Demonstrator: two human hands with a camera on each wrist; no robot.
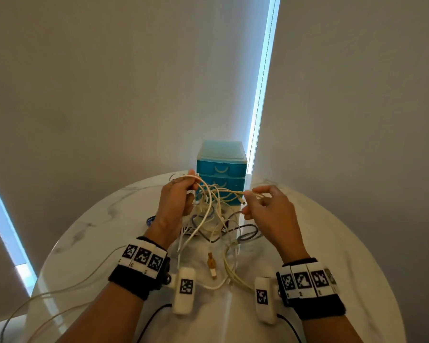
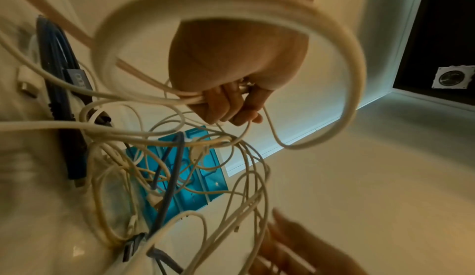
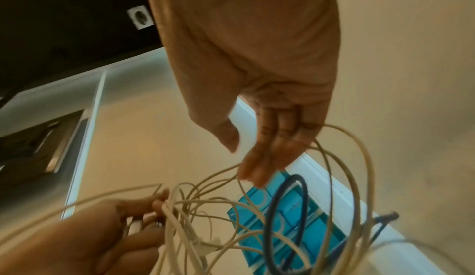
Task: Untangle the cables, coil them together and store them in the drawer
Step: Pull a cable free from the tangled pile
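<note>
A tangle of white cables [image 1: 216, 219] rises off the marble table [image 1: 332, 243] in front of a blue drawer unit [image 1: 221, 167], whose drawers are closed. My left hand [image 1: 186, 189] grips a bunch of white strands in a fist [image 2: 226, 100], lifting them; one thick white loop curls round that wrist. My right hand [image 1: 258, 201] is held up to the right with fingers [image 3: 270, 153] nearly straight and the thumb apart; thin white loops drape over the fingertips. A dark blue cable [image 2: 59, 76] and a grey one [image 1: 248, 233] are mixed into the heap.
A brown-and-white plug [image 1: 211, 264] lies on the table near me. Two thin cables [image 1: 60, 288] trail over the table's left edge. The drawer unit stands at the far edge against the wall, beside a bright window gap [image 1: 260, 95].
</note>
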